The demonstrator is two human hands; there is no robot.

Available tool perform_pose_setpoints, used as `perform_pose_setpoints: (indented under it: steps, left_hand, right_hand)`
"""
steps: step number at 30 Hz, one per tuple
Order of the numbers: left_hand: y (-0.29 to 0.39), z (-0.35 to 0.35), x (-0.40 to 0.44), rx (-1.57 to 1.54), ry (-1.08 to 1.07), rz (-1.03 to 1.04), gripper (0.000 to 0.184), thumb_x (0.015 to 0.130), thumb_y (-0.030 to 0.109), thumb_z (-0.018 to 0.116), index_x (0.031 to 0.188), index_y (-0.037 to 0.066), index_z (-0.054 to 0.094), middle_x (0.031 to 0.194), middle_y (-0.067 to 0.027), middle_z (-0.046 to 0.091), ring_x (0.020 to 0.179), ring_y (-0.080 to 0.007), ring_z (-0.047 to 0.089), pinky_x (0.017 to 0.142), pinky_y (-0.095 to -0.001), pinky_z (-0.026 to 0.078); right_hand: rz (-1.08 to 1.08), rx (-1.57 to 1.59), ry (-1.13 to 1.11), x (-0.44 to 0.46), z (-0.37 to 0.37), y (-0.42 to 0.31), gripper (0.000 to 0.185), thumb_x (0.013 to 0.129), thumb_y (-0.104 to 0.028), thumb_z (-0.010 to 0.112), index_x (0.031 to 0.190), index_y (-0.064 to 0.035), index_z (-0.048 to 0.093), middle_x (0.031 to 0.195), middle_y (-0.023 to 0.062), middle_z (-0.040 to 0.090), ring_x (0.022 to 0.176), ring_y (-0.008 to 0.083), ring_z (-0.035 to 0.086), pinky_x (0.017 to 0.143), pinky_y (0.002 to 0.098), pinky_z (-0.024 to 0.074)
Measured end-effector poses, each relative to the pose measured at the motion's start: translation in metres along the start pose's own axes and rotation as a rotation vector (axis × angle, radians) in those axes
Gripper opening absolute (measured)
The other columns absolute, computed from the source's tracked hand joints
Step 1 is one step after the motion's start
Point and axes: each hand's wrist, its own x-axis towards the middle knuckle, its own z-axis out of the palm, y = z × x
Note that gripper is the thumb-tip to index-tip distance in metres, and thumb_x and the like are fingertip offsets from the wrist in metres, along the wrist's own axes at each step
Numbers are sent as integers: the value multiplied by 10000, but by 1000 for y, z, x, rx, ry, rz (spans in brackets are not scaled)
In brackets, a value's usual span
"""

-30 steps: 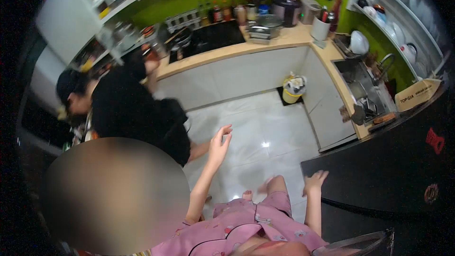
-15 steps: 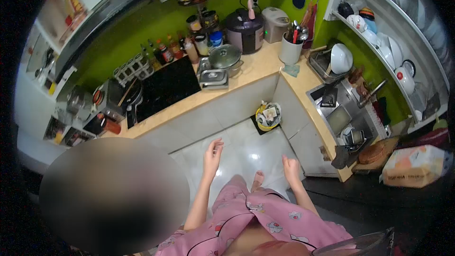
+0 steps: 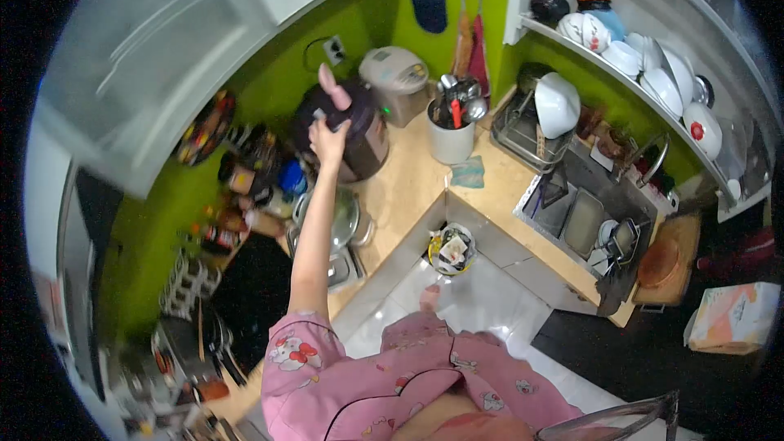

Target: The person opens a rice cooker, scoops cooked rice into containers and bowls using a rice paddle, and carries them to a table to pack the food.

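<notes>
My left hand (image 3: 328, 143) reaches forward to a dark, rounded electric cooker (image 3: 359, 147) on the counter. Its fingers are spread at the front edge of the cooker's lid and look to be touching it. On top of the lid stands a pink upright piece (image 3: 334, 88), just beyond my fingertips. Below my forearm sits a pot with a glass lid (image 3: 341, 216), partly covered by the arm. To the right of the cooker is a pale electric water boiler (image 3: 394, 82). My right hand is out of view.
A white utensil holder (image 3: 451, 135) stands right of the cooker. Dish rack (image 3: 531, 135) and sink (image 3: 563, 212) follow along the counter. A cabinet door (image 3: 155, 57) hangs at upper left. On the floor is a small bin (image 3: 452, 249); jars and bottles (image 3: 245, 184) line the wall.
My left hand has moved up and forward from above the floor to the cooker. My right hand has left the view. The view has shifted closer to the counter corner.
</notes>
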Motion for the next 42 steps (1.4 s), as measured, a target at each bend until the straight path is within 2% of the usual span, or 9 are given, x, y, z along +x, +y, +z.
perform_pose_setpoints:
  steps: [3,8,13,19,23,26,35,37,42]
  left_hand:
    - [-5,62,68,153,-108,-196,920,610,634,772,1361,172,510,1535,-229,235,1437,-413,130,1061,-632,239]
    - [-7,84,95,240,-44,-143,586,688,495,758,1166,162,686,1532,-121,315,1426,-437,143,1050,-730,89]
    - [104,24,12,-196,43,292,399,758,289,764,1025,8,670,1261,-142,572,1220,-340,448,959,-503,346]
    - [258,-57,-287,-1002,-1186,199,416,762,218,766,1094,20,614,1150,-108,583,1162,-235,510,1021,-390,363]
    - [267,-130,-512,-1004,-1667,906,472,685,279,819,1041,6,675,1303,-196,523,1263,-382,404,1069,-452,319]
    - [253,-206,-612,-1049,-1837,1287,452,748,287,781,1108,36,670,1298,-195,526,1239,-357,448,1063,-443,336]
    - [281,-287,-814,-778,-2467,1934,318,855,197,695,1088,-15,652,1281,-189,491,1181,-248,499,871,-352,497]
    - [318,-323,-842,131,-2985,1228,396,905,225,640,1188,-42,564,1277,-170,489,1234,-252,459,1034,-382,371]
    - [394,-319,-965,-206,-2663,2043,630,923,341,612,1373,-50,410,1435,-204,381,1351,-271,353,1129,-362,246]
  right_hand:
    - [108,223,73,7,27,0,801,894,-683,347,1471,-128,324,1519,164,225,1402,339,222,1134,530,175]
    - [213,581,220,0,71,-19,799,899,-687,330,1461,-119,341,1479,174,298,1374,330,285,1124,522,207]
    - [228,860,345,-18,144,-18,799,905,-690,314,1452,-109,358,1438,184,371,1345,320,347,1114,515,239]
    - [-45,1158,556,14,306,54,801,912,-695,294,1440,-98,378,1390,196,459,1311,308,423,1103,506,278]
    - [-333,1794,860,-166,255,-12,780,951,-658,245,1383,-38,437,1272,171,570,1091,319,588,977,430,437]
    - [-908,2271,939,-267,259,-13,808,945,-677,214,1404,-38,398,1255,174,567,1076,305,590,916,410,479]
    - [-1082,2219,1497,-335,381,80,789,899,-692,375,1297,-16,462,1037,158,628,919,267,627,863,410,471]
    - [-1134,2154,1581,-348,390,118,606,976,-580,349,1209,-46,516,961,91,642,835,185,637,710,335,503]
    - [-1116,2320,1831,-372,417,243,523,988,-534,373,1130,-52,517,902,96,654,704,184,657,537,277,503]
